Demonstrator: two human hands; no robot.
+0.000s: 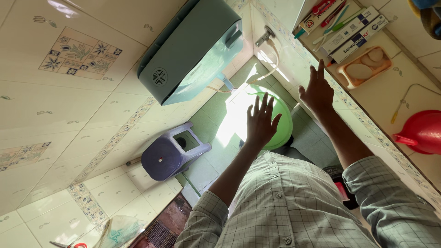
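The green basin (281, 120) sits on the tiled floor in the corner, hemmed by the wall with the tap (265, 36) on one side and the purple stool (172, 154) on the other, with open floor between them. Glare washes out the basin's near side, and the left hand (261, 123) covers part of its rim (whether it touches is probably beyond telling). That hand is held flat, fingers spread apart, gripping nothing. The right hand (317, 92) is raised just beside the wall's patterned border, fingers splayed and empty, below the shelf (399, 59)
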